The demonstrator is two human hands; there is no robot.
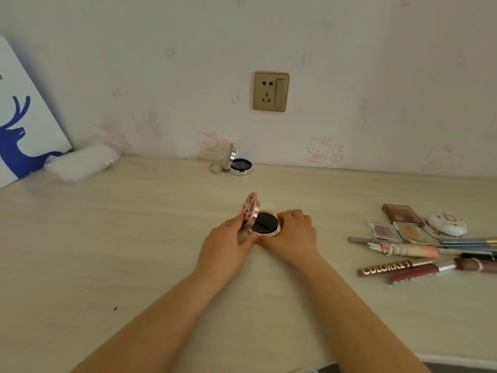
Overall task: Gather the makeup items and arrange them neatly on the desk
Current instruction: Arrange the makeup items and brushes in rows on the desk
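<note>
In the middle of the desk both my hands hold a round pink compact (pixel 265 223) whose patterned lid stands open, showing a black puff inside. My left hand (pixel 228 243) grips the lid side and my right hand (pixel 294 235) grips the base. At the right lie an eyeshadow palette (pixel 402 214), two small square pans (pixel 394 230), a round white compact (pixel 445 224), several brushes and pencils (pixel 457 242), a pink tube (pixel 403 249) and lip gloss tubes (pixel 398 267). A silver compact (pixel 239 164) with a key ring sits open by the wall.
A white board with a blue deer (pixel 24 125) leans on the wall at the far left, with a white cloth bundle (pixel 83 162) beside it. A gold wall socket (pixel 271 91) is above the desk. The desk's front edge (pixel 457 360) curves at the lower right.
</note>
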